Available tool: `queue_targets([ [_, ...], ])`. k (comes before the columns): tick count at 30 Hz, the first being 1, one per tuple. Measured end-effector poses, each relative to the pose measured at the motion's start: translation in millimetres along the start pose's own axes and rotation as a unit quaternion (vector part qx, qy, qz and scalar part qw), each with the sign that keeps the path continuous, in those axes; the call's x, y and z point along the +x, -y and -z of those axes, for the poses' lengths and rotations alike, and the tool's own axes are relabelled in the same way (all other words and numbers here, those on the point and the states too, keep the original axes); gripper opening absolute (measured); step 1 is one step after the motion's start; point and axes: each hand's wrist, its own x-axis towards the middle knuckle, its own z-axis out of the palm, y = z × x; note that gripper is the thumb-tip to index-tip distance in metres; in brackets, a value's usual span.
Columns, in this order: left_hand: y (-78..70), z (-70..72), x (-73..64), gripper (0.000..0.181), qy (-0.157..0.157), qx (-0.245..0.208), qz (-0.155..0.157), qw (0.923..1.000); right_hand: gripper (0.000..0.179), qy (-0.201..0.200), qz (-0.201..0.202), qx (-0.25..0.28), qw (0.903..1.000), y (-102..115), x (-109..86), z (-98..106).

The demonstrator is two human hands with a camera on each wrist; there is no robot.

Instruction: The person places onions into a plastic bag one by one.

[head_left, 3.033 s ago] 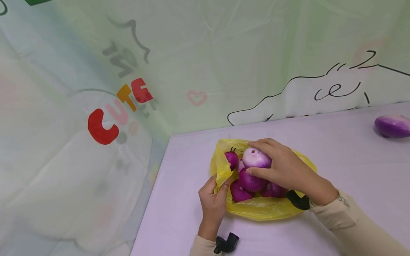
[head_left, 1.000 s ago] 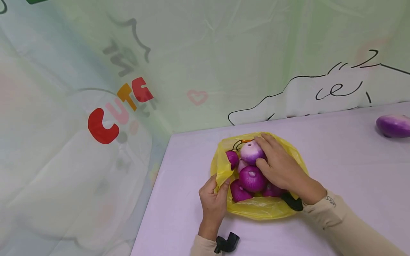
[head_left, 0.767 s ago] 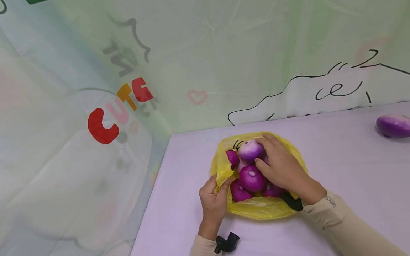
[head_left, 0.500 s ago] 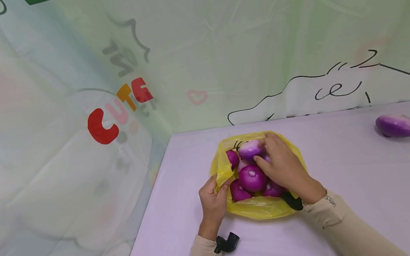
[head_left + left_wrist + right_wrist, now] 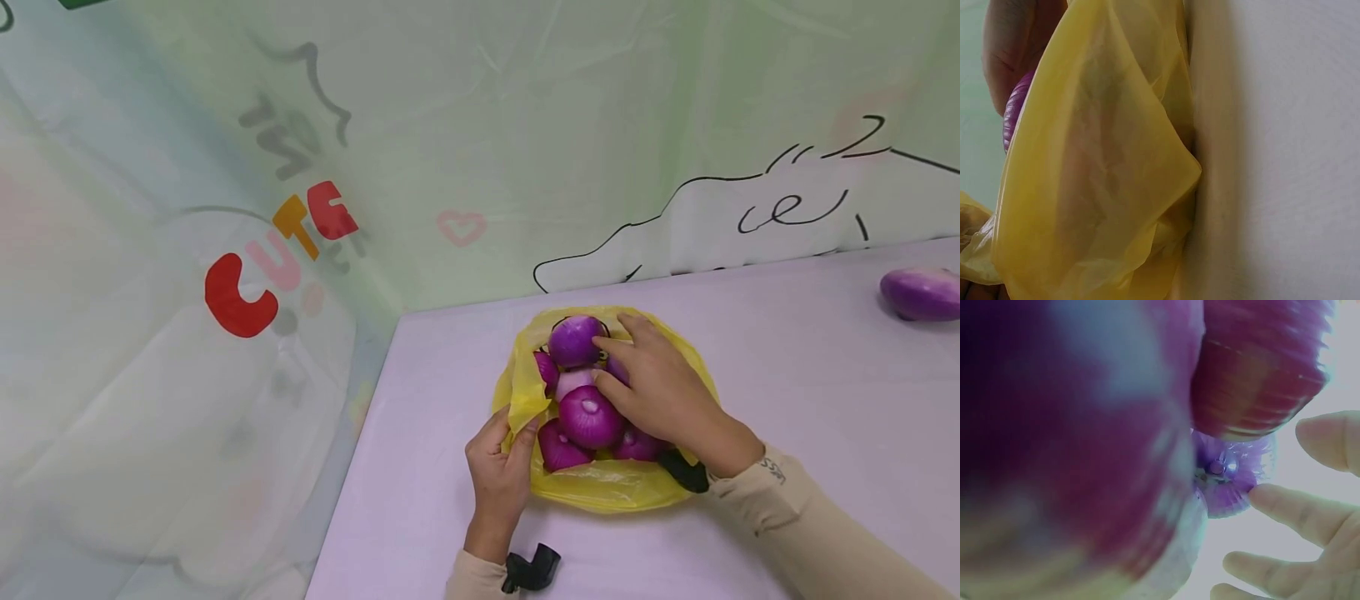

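A yellow plastic bag [image 5: 622, 493] stands on the table with its mouth spread wide, several purple onions inside. My left hand [image 5: 498, 471] pinches a fold of its left rim between thumb and fingers; in the left wrist view the bag's yellow side [image 5: 1110, 156] fills much of the picture. Over the bag's mouth, my right hand [image 5: 667, 387] reaches in from the right with its fingers spread. One fingertip touches the topmost onion [image 5: 576, 340] at the back. In the right wrist view, that finger meets an onion [image 5: 1235, 494], while the thumb is apart from it.
Another purple-and-white onion [image 5: 921, 293] lies far right on the pale lilac table [image 5: 810, 392], cut off by the frame edge. A printed curtain [image 5: 465, 150] closes off the back and left. Black pieces [image 5: 534, 568] sit on both wrists.
The right hand has let go of its onion, which has rolled back and left among the others and turned its purple side up. The fingers have spread. The left hand keeps its hold.
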Motion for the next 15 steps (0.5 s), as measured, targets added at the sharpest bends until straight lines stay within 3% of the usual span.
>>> queue_targets([
  [7, 2.0, -3.2, -0.1, 0.025, 0.002, -0.005, -0.010, 0.9999, 0.049, 0.008, -0.017, 0.019, 0.9996, 1.6, -2.8, 7.7],
  [15, 5.1, -1.3, -3.7, 0.024, -0.010, 0.009, -0.007, 0.9999, 0.051, -0.016, 0.002, 0.027, 0.9995, 3.9, -2.4, 11.9],
])
